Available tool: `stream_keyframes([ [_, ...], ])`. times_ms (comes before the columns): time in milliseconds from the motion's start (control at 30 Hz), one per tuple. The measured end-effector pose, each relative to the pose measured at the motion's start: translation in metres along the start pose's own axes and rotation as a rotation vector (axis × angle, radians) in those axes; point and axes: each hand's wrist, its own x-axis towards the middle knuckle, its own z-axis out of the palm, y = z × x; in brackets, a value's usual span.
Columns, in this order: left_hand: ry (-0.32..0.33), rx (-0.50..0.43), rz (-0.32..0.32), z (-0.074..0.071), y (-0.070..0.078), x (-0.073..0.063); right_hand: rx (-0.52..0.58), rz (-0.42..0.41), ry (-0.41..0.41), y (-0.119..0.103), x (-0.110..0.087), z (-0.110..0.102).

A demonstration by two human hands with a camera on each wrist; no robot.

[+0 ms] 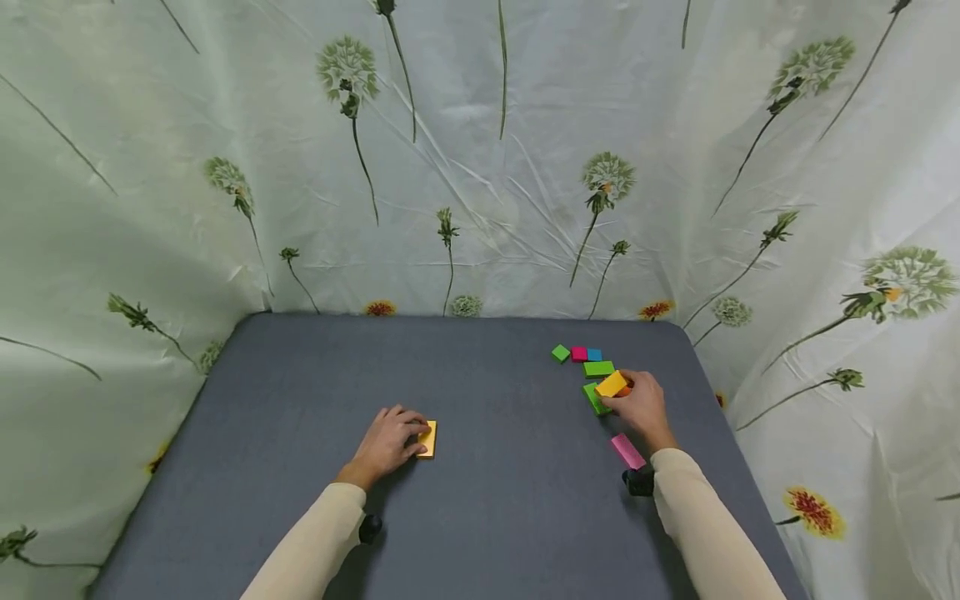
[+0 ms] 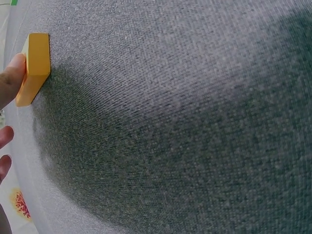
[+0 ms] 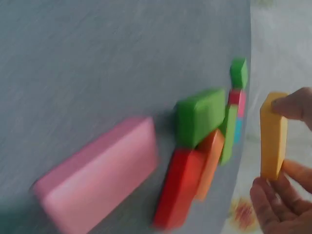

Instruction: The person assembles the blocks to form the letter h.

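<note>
My left hand (image 1: 390, 442) is at a yellow block (image 1: 431, 448) lying on the grey table. In the left wrist view, a digit touches the yellow block (image 2: 39, 53), while two other fingertips (image 2: 4, 165) stand apart from it. My right hand (image 1: 641, 408) pinches another yellow block (image 3: 273, 136) between thumb and fingers, raised over the other blocks. Beneath it in the head view are a green block (image 1: 591, 400) and an orange one, partly covered. The right wrist view shows this orange block (image 3: 210, 163) beside a red block (image 3: 178, 190).
Beyond the right hand are a long green block (image 1: 598, 369), a small green block (image 1: 560, 354), a crimson block (image 1: 578, 354) and a blue block (image 1: 594, 355). A pink block (image 1: 627, 451) lies near the right wrist. Flowered cloth (image 1: 480, 167) hangs behind the table.
</note>
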Motion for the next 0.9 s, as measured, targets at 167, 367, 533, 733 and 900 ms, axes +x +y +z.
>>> stream_keyframes([
  [167,0.010,0.013,0.015,-0.002,-0.001,0.001,-0.001,-0.105,-0.072,-0.029,0.017,0.018],
  [367,0.026,0.027,0.048,-0.001,-0.001,0.001,-0.004,-0.213,-0.182,-0.057,0.034,0.042],
  [533,0.012,0.044,0.057,0.001,-0.001,0.001,-0.003,-0.285,-0.267,-0.078,0.045,0.063],
  [733,0.021,0.058,0.064,0.001,-0.002,0.001,-0.049,-0.370,-0.341,-0.103,0.053,0.087],
  [900,0.020,0.061,0.063,0.000,-0.002,0.000,-0.062,-0.430,-0.381,-0.121,0.055,0.104],
])
